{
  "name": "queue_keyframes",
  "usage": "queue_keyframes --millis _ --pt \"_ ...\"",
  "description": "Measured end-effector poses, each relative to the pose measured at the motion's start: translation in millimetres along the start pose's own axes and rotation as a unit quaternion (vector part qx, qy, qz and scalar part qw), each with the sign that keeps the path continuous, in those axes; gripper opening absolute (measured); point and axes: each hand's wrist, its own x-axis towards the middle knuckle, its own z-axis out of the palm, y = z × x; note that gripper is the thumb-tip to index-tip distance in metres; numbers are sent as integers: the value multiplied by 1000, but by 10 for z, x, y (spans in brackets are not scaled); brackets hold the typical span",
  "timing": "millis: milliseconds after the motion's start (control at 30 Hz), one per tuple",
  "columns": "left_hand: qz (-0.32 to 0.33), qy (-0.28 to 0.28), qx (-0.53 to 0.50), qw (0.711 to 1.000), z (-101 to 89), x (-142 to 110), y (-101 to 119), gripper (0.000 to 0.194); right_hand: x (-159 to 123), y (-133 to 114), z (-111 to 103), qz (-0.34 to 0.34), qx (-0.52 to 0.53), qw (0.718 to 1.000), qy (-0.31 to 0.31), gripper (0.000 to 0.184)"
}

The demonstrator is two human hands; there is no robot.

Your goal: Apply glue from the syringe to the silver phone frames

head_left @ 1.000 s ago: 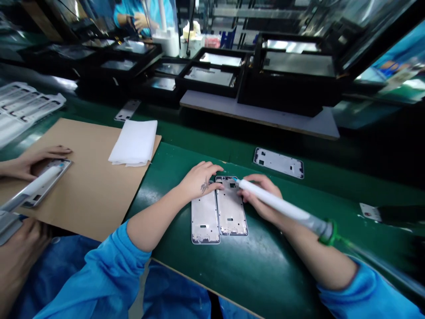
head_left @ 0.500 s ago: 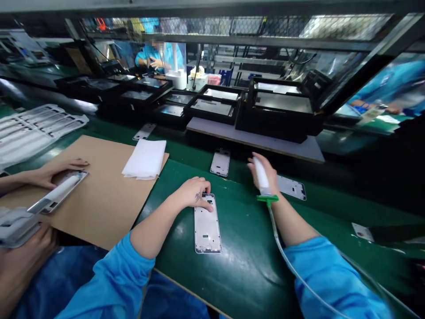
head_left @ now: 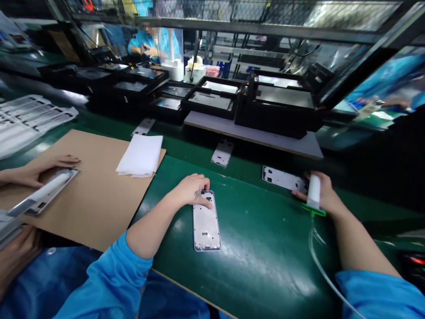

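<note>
My left hand (head_left: 194,191) grips the upper end of a white phone frame (head_left: 206,226), thumb across its face and fingers over the far edge. The frame lies flat on the green mat, long side pointing towards me. My right hand (head_left: 320,195) is closed around a white dispensing syringe (head_left: 314,191) with a green cap adapter (head_left: 313,210) and a clear air hose (head_left: 320,261). Its fingertips are at the right end of a second phone frame (head_left: 282,178), hiding that end; whether they grip it I cannot tell. Farther back lies a third phone frame (head_left: 222,153).
At left, a co-worker's hand (head_left: 43,170) steadies a phone frame (head_left: 49,195) on brown cardboard (head_left: 99,208), with a white roller-like tool across it. A folded white cloth (head_left: 141,155) lies on the cardboard. Black fixtures (head_left: 279,115) stand behind on a grey board (head_left: 255,136).
My right hand has moved right and towards me with the syringe, reaching the right end of the second phone frame. My left hand stays on its frame. The view has shifted slightly.
</note>
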Motion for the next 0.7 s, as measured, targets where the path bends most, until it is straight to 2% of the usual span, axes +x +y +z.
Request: queue_keyframes --millis 133,333,500,633,700 --pt "-13 17 -10 1000 6 23 -17 56 97 -97 -62 20 -7 998 -59 75" --pt "-49 58 -22 997 -7 49 21 49 -115 -306 -238 56 -98 994 -7 95" --pt "-68 75 -30 994 -23 51 -49 53 -346 -415 -344 65 -173 982 27 90" --pt "-74 84 -41 993 -48 44 -108 67 -499 -406 -361 107 -138 984 25 89" --pt "-70 87 -45 993 -58 42 -112 71 -589 -434 -338 98 -111 989 9 90"
